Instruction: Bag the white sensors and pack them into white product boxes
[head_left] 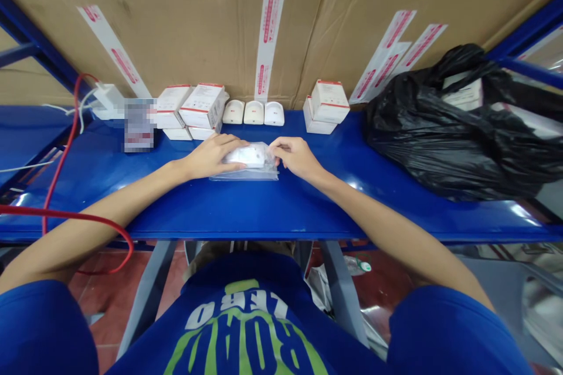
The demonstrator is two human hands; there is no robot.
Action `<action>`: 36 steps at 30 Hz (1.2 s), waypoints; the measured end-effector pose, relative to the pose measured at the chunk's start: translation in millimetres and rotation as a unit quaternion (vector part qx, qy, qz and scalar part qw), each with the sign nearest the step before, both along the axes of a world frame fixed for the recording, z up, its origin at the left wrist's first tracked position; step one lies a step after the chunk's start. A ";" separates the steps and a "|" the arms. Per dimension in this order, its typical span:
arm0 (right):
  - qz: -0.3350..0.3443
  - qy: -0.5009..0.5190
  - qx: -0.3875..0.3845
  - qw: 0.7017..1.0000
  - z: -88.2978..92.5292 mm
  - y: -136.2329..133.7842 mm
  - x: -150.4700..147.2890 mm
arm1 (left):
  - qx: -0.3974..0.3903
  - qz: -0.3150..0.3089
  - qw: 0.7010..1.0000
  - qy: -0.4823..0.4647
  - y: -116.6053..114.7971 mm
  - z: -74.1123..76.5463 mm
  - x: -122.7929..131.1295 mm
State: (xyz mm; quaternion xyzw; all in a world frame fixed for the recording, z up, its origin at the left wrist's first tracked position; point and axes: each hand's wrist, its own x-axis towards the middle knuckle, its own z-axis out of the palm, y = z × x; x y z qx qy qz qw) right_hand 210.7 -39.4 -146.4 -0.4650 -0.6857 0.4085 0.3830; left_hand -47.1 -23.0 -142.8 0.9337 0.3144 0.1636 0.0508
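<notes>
While both hands work at the middle of the blue table (246,211), the following is noted from left to right. Well to the left of the grip, a red cable (61,167) loops down and crosses in front of the left forearm. Behind that forearm stand a white adapter (109,101) and a blurred item (139,126), which I cannot identify. Nearer the grip, to its rear left, small white boxes (204,98) with red edges are stacked. The left hand (215,155) lies over the left end of a clear bag (246,175), fingers on top and thumb along the near side, holding the white device (253,156) inside it. Directly behind the grip, three white devices (254,113) sit in a row. The right hand (297,157) has its thumb and forefinger drawn narrow, pinching the bag's right end; the bag thus lies on the table between the two hands. To the rear right of this pinch, one white box (331,101) rests on another. Well to the right slumps a black bag (435,135) with white boxes showing at its opening.
</notes>
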 end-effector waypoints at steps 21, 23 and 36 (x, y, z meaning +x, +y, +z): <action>0.094 -0.148 -0.026 0.984 15.4 -4.3 6.1 | 0.034 0.003 0.998 0.059 -2.6 -4.4 10.1; 0.097 -0.150 -0.003 0.984 14.4 -5.4 5.0 | 0.040 0.007 0.997 0.058 -4.2 -3.2 10.0; 0.119 -0.244 0.148 0.951 15.2 -10.2 10.5 | -0.098 0.002 0.993 0.063 -9.3 10.9 4.8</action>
